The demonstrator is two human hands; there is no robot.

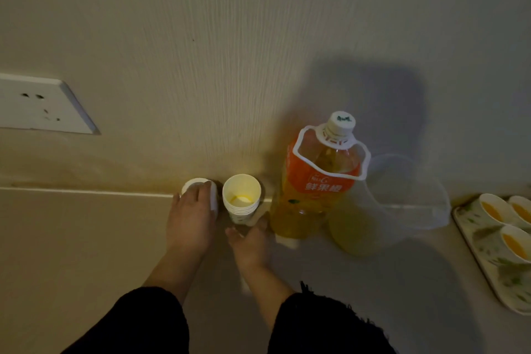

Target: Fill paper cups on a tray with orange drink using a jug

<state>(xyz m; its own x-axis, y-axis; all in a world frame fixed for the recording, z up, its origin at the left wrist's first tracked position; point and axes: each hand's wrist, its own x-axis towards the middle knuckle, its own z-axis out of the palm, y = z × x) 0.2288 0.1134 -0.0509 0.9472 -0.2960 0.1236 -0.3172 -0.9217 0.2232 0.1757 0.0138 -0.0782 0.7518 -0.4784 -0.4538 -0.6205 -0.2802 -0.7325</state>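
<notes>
Gripping a single cup (193, 183) from above with the left hand (191, 218) — fingers curled down over its rim. Just beside it, a stack of cups (242, 198), both on the counter (86, 238) close against the wall (201, 66). Pinching the foot of that stack with the right hand (250, 241), thumb on one side, fingers on the other. Just right of the stack, an upright bottle (316, 190) of orange drink, white cap on. Beside the bottle, further right, a clear jug (408, 198), yellowish low down. Far right, well apart from both hands, the tray (488, 264) — on it three filled cups (492, 210), orange inside. Black sleeves (143, 322) at both wrists. White socket (43, 106) on the wall at left.
</notes>
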